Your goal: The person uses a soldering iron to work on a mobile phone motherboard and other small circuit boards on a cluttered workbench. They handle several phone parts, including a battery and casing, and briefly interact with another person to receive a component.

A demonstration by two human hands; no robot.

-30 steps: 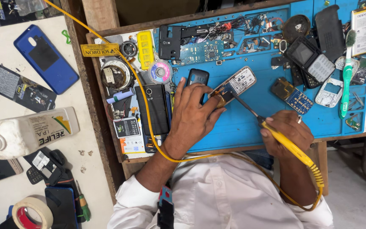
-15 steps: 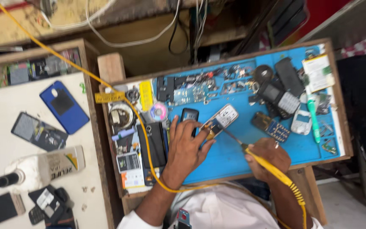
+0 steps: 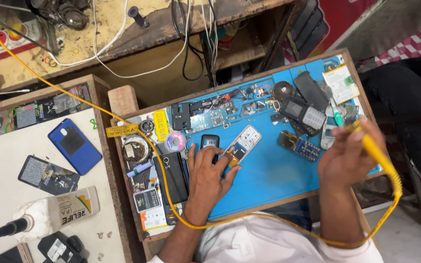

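- Cluttered repair worktop (image 3: 123,102) of bare wood, seen from above, carries a blue work mat (image 3: 274,175) strewn with phone parts.
- Left hand (image 3: 209,178) lies flat on the mat, fingers (image 3: 222,163) spread and pressing down on a small opened phone (image 3: 242,143) that lies slanted near the mat's middle.
- A dark phone (image 3: 210,142) lies just beside that hand's fingertips.
- Right hand (image 3: 348,153) is raised over the mat's right side, well apart from the opened phone, its fingers closed around a yellow-handled soldering iron (image 3: 366,141).
- The iron's yellow cable (image 3: 171,204) loops below both arms and runs up across the worktop to the far left.
- A keypad phone (image 3: 299,115) and a green circuit board (image 3: 209,118) lie at the mat's far edge.
- To the left, a blue phone case (image 3: 74,146) and a white bottle (image 3: 49,214) rest on a pale surface.
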